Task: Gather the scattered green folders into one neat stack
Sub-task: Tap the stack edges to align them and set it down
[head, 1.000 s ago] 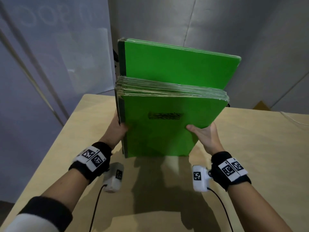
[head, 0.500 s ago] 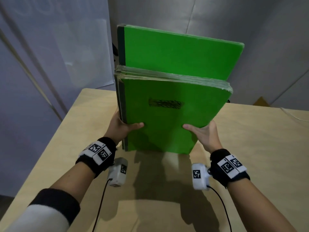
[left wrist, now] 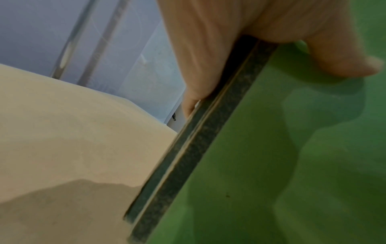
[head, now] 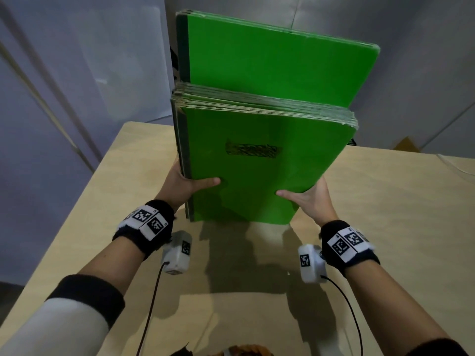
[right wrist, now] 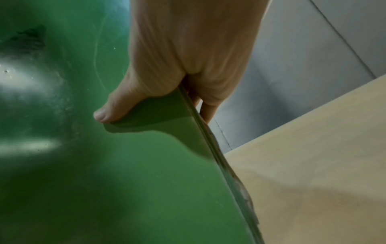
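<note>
Gripped at its lower side edges by the left hand (head: 187, 183) and the right hand (head: 308, 199), thumbs on the front cover, the bundle of green folders (head: 262, 165) was held upright at frame centre, seemingly just above the tabletop (head: 385, 227). One taller folder (head: 277, 70) stood proud behind, so squaring was judged unfinished: it needed tapping down level, with bare tabletop seen below and to the right.

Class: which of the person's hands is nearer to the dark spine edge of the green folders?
Left. The left hand grips the folders right at the dark spine edge. The right hand holds the opposite, open edge, away from the spine.
</note>
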The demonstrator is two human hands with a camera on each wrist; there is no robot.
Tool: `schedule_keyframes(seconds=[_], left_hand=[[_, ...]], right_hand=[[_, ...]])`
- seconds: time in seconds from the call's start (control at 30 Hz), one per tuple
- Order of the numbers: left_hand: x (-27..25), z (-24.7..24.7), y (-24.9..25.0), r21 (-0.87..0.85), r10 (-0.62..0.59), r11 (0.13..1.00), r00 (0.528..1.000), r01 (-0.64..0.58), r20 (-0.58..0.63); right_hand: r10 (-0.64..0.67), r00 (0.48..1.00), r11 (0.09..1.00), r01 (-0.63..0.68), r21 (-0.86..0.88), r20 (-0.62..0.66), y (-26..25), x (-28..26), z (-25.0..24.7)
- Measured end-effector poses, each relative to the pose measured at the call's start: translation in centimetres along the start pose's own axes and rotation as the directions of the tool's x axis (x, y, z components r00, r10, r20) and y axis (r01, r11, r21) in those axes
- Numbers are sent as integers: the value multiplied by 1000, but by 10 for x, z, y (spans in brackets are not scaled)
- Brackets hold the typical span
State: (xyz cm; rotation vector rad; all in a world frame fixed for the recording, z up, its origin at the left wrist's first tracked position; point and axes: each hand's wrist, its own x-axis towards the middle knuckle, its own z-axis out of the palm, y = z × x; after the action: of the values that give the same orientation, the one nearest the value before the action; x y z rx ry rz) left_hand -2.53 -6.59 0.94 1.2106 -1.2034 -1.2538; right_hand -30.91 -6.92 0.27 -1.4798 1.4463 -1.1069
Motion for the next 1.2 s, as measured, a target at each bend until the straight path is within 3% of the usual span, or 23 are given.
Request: schedule_keyframes(seconds=[0.13, 0.37, 0.57, 0.77, 1.2], left_hand=[[4, -2, 2, 19, -15, 1000, 1000, 15, -3], [6, 3, 3, -17, 10, 1000, 999, -10, -44], [6, 1, -6, 19, 30, 999, 999, -30, -23], [4, 0, -20, -3, -28, 1000, 1000, 28, 10], [13, 7, -20, 91, 33, 996, 997, -26, -75]], right_hand=[[52, 999, 999, -51, 14, -10, 3, -2, 6], [130, 991, 958, -134, 253, 32, -1, -3, 9], [155, 988, 959, -156, 237, 24, 2, -5, 10], [183, 983, 952, -175, 253, -7, 8, -3, 19], [202, 971, 932, -152, 329, -124, 14, -5, 29]])
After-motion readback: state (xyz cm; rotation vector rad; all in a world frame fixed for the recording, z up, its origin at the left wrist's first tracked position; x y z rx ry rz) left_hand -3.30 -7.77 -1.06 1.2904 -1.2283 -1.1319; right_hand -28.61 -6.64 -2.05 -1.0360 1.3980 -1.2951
